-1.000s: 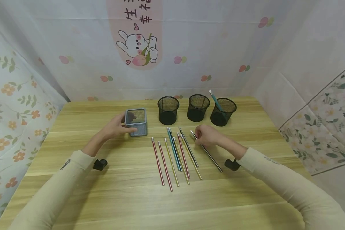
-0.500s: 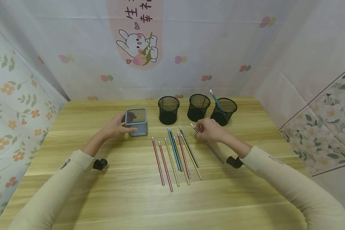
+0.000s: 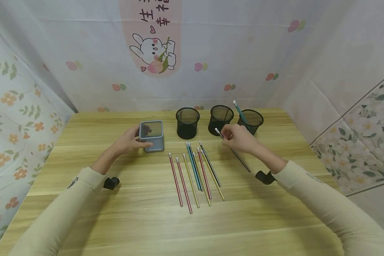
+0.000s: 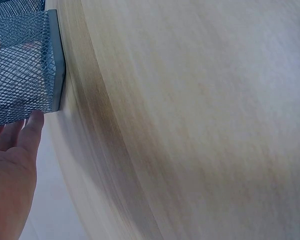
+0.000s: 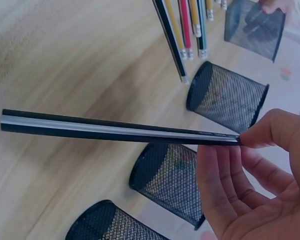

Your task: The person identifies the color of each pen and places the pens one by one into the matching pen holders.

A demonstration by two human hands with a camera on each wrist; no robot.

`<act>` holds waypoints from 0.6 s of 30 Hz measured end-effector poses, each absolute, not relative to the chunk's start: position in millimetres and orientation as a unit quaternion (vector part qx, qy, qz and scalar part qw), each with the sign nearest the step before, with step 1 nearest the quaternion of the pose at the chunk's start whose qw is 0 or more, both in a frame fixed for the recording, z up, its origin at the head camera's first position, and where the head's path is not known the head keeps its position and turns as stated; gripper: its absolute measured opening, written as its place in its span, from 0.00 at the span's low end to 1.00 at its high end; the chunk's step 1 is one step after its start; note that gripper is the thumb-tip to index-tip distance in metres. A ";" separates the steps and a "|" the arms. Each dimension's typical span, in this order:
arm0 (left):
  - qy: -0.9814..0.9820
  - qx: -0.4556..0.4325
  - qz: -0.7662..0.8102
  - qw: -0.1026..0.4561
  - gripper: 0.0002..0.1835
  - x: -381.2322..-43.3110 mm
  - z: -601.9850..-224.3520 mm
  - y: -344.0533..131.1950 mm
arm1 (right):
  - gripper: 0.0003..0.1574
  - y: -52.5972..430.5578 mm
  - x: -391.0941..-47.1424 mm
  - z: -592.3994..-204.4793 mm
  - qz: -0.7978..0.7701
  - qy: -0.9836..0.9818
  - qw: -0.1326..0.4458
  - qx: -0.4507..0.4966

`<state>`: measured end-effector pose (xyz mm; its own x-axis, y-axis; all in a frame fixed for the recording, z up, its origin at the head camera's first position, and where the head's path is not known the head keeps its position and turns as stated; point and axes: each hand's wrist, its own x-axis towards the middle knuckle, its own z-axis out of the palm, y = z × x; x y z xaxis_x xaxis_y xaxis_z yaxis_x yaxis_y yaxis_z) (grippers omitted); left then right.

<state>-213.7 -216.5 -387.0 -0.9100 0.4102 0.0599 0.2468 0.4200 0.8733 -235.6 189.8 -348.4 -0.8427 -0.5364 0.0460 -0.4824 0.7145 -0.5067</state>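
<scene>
My left hand (image 3: pixel 132 141) holds the square grey mesh pencil cup (image 3: pixel 154 144) by its sides, thumb at the front and fingers behind. In the left wrist view, fingertips (image 4: pixel 36 120) press the lower side of its mesh. Between thumb and fingers my right hand (image 3: pixel 240 138) pinches a black pencil (image 5: pixel 115 131) with a pale stripe, near its white eraser end. The pencil slants above the table in front of the round black cups. Several pencils, among them a red pencil (image 3: pixel 176 179), a yellow pencil (image 3: pixel 191 180) and a teal pencil (image 3: pixel 193 167), lie side by side mid-table.
Three round black mesh cups stand at the back: a left cup (image 3: pixel 187 129), a middle cup (image 3: pixel 215 124) and a right cup (image 3: pixel 256 122). A teal pencil (image 3: pixel 240 111) leans in the right one. Behind the wooden table (image 3: pixel 140 220) hangs a printed cloth (image 3: pixel 211 42).
My right hand has lifted the black pencil off the table and moved it back and slightly right, toward the black cups. The left hand and grey cup have stayed put.
</scene>
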 end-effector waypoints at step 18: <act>0.841 0.200 0.497 0.077 0.32 -212.2 -385.9 -216.8 | 0.09 195.8 -240.3 -322.5 -0.311 0.911 -0.019 -0.270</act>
<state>-212.2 -216.8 -385.9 -0.9083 0.4126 0.0694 0.2598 0.4261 0.8665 -240.3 195.8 -322.5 -0.8535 -0.4798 0.2032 -0.5038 0.6603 -0.5569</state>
